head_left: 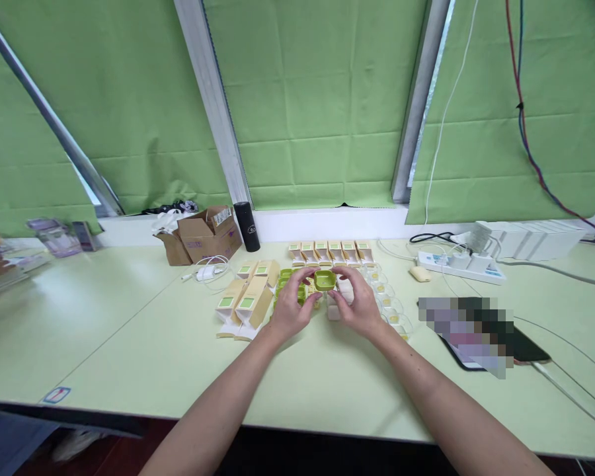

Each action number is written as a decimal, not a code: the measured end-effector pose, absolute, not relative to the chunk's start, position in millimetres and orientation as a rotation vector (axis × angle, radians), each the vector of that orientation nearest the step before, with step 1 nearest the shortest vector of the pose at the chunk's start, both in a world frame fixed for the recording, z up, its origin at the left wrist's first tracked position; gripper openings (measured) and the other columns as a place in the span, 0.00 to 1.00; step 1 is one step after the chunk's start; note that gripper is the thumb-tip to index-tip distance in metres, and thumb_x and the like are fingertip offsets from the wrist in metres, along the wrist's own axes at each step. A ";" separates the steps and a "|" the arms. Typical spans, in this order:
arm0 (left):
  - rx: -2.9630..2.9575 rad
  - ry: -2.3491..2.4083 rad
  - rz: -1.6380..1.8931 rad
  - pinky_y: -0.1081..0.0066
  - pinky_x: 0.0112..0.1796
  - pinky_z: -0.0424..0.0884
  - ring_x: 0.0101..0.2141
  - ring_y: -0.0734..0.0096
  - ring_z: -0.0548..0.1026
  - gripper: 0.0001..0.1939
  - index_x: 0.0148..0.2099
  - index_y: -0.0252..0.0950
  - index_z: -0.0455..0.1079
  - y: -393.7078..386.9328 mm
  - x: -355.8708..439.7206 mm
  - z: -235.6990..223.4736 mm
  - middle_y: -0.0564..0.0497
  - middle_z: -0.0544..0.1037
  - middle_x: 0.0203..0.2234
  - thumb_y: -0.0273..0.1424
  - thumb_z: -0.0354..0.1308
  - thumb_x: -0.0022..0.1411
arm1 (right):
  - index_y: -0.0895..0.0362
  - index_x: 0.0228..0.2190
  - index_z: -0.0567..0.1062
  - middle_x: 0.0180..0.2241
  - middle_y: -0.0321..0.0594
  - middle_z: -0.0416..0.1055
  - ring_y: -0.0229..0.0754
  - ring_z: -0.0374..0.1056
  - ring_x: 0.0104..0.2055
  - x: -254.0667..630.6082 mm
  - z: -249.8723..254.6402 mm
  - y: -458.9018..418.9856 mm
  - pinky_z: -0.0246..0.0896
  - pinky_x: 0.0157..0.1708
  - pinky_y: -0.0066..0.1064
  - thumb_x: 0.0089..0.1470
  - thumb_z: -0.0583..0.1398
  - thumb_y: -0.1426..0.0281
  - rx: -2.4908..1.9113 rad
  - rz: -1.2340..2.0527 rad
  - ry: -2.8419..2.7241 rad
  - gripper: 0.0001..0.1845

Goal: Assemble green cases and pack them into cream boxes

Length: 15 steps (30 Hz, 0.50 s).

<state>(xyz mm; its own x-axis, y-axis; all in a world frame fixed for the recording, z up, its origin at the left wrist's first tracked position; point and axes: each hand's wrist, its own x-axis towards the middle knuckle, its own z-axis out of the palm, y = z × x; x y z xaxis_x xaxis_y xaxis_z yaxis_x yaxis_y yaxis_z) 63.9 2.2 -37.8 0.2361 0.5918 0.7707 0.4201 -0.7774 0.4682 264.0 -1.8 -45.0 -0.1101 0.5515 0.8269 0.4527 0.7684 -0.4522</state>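
Between my two hands, a small green square tray (325, 280) is held up over the table, its hollow side facing me. The fingers and thumb of my left hand (297, 297) close on its left side, and my right hand (354, 301) pinches its right side. More green trays (283, 283) lie behind and left of my left hand, partly hidden by it. White rounded blocks (334, 312) sit beside my right hand. Several clear plastic covers (391, 304) with yellow spots stand in a row to the right of it.
Cream boxes with green labels (248, 302) stand on the left; a row of smaller ones (329, 253) is at the back. Farther off are a cardboard box (209, 237), a black bottle (246, 227) and a power strip (460, 267). Phones (480, 334) with cables lie at right.
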 end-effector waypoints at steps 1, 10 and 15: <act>2.345 0.979 1.560 0.58 0.52 0.77 0.51 0.60 0.79 0.22 0.65 0.43 0.66 2.0 63.8 -37.1 0.43 0.78 0.56 0.31 0.59 0.71 | 0.52 0.57 0.68 0.53 0.50 0.75 0.53 0.73 0.53 263.9 -45.5 -1.6 0.73 0.51 0.49 0.63 0.60 0.68 -0.800 0.115 -1.731 0.21; 2.135 1.060 1.579 0.60 0.51 0.78 0.46 0.62 0.81 0.18 0.60 0.41 0.75 5.2 66.0 -38.3 0.44 0.83 0.48 0.34 0.60 0.71 | 0.51 0.61 0.65 0.44 0.44 0.79 0.48 0.77 0.43 257.5 -42.8 -6.2 0.73 0.44 0.42 0.70 0.55 0.64 -0.855 0.225 -1.691 0.21; 1.796 0.906 1.539 0.61 0.53 0.78 0.49 0.60 0.82 0.21 0.59 0.37 0.75 9.2 71.3 -41.0 0.41 0.83 0.50 0.39 0.65 0.67 | 0.51 0.61 0.67 0.45 0.44 0.78 0.48 0.74 0.43 258.0 -39.9 -8.8 0.71 0.46 0.42 0.67 0.57 0.64 -0.823 0.206 -1.727 0.23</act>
<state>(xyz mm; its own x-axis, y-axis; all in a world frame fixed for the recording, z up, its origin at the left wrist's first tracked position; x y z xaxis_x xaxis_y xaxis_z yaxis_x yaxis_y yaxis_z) 71.3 9.2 -41.0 0.0947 0.8092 0.5798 0.1145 -0.5874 0.8011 258.0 -8.8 -39.9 -0.0995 0.6172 0.7805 0.4167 0.7381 -0.5306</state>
